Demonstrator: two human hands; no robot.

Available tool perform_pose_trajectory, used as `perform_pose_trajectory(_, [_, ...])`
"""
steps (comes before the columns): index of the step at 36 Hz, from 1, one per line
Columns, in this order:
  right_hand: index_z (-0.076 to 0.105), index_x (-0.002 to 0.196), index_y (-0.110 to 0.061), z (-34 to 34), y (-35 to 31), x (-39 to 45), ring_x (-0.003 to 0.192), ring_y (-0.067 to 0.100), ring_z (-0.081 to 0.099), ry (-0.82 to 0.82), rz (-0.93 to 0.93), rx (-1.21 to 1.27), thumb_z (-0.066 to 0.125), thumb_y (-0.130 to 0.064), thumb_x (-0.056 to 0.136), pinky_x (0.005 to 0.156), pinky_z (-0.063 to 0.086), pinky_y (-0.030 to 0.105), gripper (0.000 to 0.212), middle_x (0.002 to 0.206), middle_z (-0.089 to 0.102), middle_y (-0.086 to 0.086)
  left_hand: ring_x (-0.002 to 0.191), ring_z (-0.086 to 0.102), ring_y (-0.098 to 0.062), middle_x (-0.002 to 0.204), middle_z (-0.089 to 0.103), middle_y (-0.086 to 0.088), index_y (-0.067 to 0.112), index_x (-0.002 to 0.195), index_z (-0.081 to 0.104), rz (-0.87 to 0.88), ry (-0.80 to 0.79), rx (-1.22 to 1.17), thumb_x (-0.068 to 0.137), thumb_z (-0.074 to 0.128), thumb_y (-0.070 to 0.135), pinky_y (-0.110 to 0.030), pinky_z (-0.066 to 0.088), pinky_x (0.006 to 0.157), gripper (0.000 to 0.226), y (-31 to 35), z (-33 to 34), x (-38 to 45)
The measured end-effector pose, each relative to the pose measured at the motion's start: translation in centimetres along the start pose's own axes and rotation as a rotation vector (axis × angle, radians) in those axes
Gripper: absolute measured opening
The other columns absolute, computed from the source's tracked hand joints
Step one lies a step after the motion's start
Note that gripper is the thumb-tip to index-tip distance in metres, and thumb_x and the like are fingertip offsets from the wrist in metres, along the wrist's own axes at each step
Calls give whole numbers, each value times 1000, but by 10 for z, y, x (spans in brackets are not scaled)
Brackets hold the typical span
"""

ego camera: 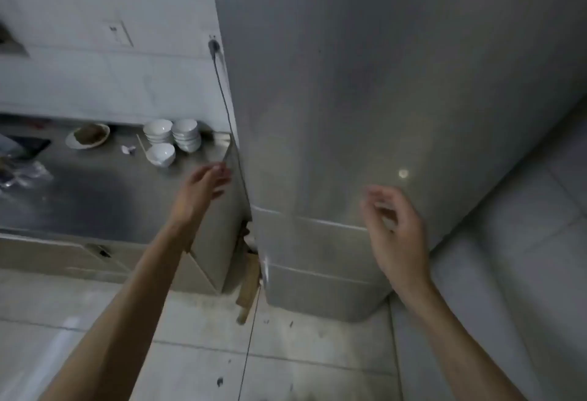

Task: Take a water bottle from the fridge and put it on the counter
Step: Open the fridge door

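A tall silver-grey metal fridge (365, 99) stands with its doors closed, so the water bottle of the task cannot be seen anywhere. At the left side of the fridge is a grey stainless-steel counter (95, 191) with pale cabinet fronts under it.

The left hand (198, 191) is stretched forward over the right edge of the counter, just beside the left edge of the fridge. Its fingers are extended and a little spread, and it holds nothing; the fingertips are blurred, so I cannot tell if they touch the fridge. The right hand (394, 226) is in front of the fridge door, near the seam between the upper and lower doors. Its fingers are loosely curled and apart, with nothing between them; it is also blurred.

Near the far right corner of the counter are two stacks of white ceramic bowls (173, 134), touching each other, and one single white bowl (162, 153) just in front of them. A white plate with brown food (88, 136) lies near the far edge. A thin dark cable (224, 95) runs down from a wall plug along the left side of the fridge to the pale tiled floor (197, 353).
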State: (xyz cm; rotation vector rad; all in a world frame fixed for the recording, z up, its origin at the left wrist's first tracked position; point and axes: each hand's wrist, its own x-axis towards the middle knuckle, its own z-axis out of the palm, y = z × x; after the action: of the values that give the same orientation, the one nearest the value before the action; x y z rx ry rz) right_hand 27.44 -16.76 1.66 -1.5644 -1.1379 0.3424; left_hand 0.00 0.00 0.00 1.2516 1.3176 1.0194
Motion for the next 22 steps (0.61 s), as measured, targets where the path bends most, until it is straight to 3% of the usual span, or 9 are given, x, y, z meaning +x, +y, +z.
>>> perform_pose_trajectory(4, [65, 122, -18, 30, -73, 53, 110, 19, 64, 333, -325, -48, 68, -30, 90, 97, 51, 27, 35, 118, 61, -13, 105, 72, -22, 114, 77, -6, 7, 129, 66, 113, 19, -74, 106, 51, 26, -36, 55, 95, 34, 87, -8, 68])
perform_pose_trajectory(8, [61, 126, -1, 84, -123, 98, 126, 31, 55, 463, -476, -98, 73, -20, 88, 113, 41, 29, 44, 134, 59, 14, 99, 78, -13, 113, 80, -1, 16, 116, 74, 196, -94, -108, 99, 58, 35, -33, 62, 85, 29, 143, -4, 120])
perform_pose_trajectory(11, [59, 134, -2, 125, -156, 124, 139, 38, 45, 471, -513, -153, 74, -26, 85, 117, 38, 46, 56, 147, 47, 20, 82, 77, -4, 100, 81, 10, 27, 106, 74, 228, -210, -73, 101, 57, 35, -26, 61, 70, 20, 171, 5, 140])
perform_pose_trajectory(14, [54, 142, -6, 159, -180, 152, 148, 44, 35, 538, -577, -260, 72, -38, 83, 120, 31, 55, 69, 156, 39, 24, 76, 76, -8, 91, 81, 11, 31, 96, 76, 242, -281, -49, 100, 55, 18, -23, 59, 62, 25, 180, 9, 154])
perform_pose_trajectory(16, [46, 149, -9, 178, -190, 172, 152, 46, 27, 555, -606, -352, 72, -47, 81, 121, 27, 59, 82, 160, 33, 25, 79, 73, -23, 87, 78, -2, 24, 89, 76, 257, -316, -47, 93, 54, 13, -28, 60, 72, 25, 180, 9, 159])
perform_pose_trajectory(18, [36, 156, -14, 194, -195, 188, 155, 47, 21, 548, -567, -479, 70, -58, 75, 123, 21, 63, 98, 165, 26, 25, 90, 70, -36, 102, 74, -25, 17, 101, 75, 283, -366, -81, 89, 53, 19, -41, 59, 87, 26, 179, 10, 161])
perform_pose_trajectory(21, [19, 163, -20, 216, -192, 203, 157, 51, 5, 539, -480, -669, 66, -66, 70, 125, 6, 69, 115, 169, 9, 27, 67, 72, -18, 78, 79, -5, 30, 85, 78, 316, -363, -75, 86, 55, 29, -27, 58, 57, 23, 178, 11, 165])
perform_pose_trajectory(22, [12, 165, -21, 222, -191, 207, 156, 51, -3, 547, -461, -710, 66, -67, 70, 124, 2, 69, 119, 169, 2, 27, 70, 74, -18, 82, 81, -3, 29, 88, 77, 329, -364, -56, 92, 54, 24, -26, 58, 58, 24, 176, 12, 168])
